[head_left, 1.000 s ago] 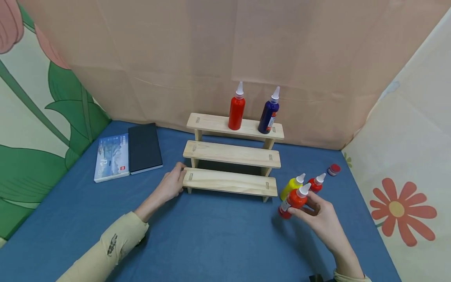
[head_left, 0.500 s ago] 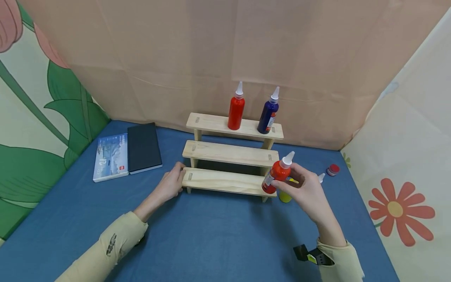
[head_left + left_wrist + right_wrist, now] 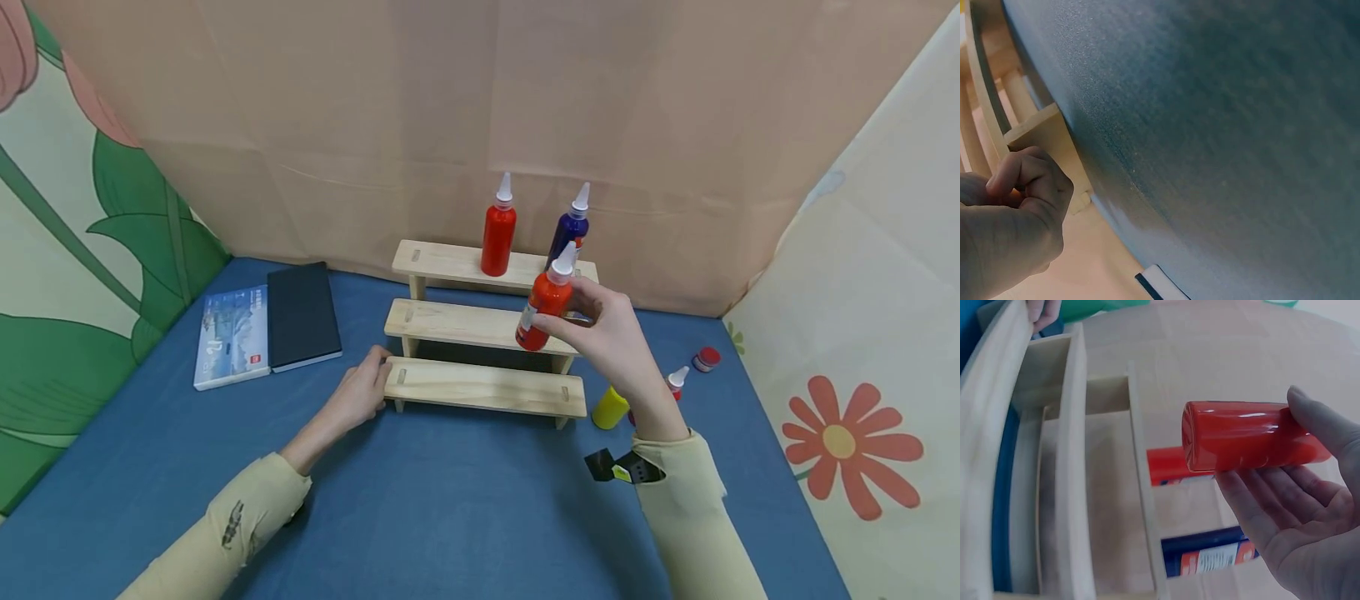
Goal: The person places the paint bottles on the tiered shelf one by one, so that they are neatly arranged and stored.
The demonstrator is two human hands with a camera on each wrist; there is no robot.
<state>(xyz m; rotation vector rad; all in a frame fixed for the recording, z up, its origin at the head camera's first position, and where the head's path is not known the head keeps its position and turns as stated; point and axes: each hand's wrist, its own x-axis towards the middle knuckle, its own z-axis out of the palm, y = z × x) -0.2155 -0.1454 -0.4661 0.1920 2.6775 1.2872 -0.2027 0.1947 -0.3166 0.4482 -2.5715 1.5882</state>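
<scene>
My right hand (image 3: 611,337) pinches an orange-red squeeze bottle (image 3: 545,302) with a white nozzle and holds it up, overlapping the upper steps of a wooden three-step stand (image 3: 480,385) in the head view. In the right wrist view, that bottle's base points toward the stand, thumb on one side and fingers on the other. At the left end of the lowest step, my left hand (image 3: 362,387) grips the stand with curled fingers. A red squeeze bottle (image 3: 498,242) and a dark blue squeeze bottle (image 3: 564,229), partly hidden, stand on the top step.
Right of the stand are a yellow bottle (image 3: 611,408) and another red bottle (image 3: 677,380), both partly hidden by my right arm. A small red-lidded jar (image 3: 707,359) lies beyond them. At left lie a blue-white book (image 3: 232,335) and a black book (image 3: 303,317). A beige backdrop (image 3: 337,125) rises behind.
My right hand has carried the orange-red bottle up and left, from beside the yellow bottle to in front of the stand's upper steps. My left hand stays on the lowest step's end.
</scene>
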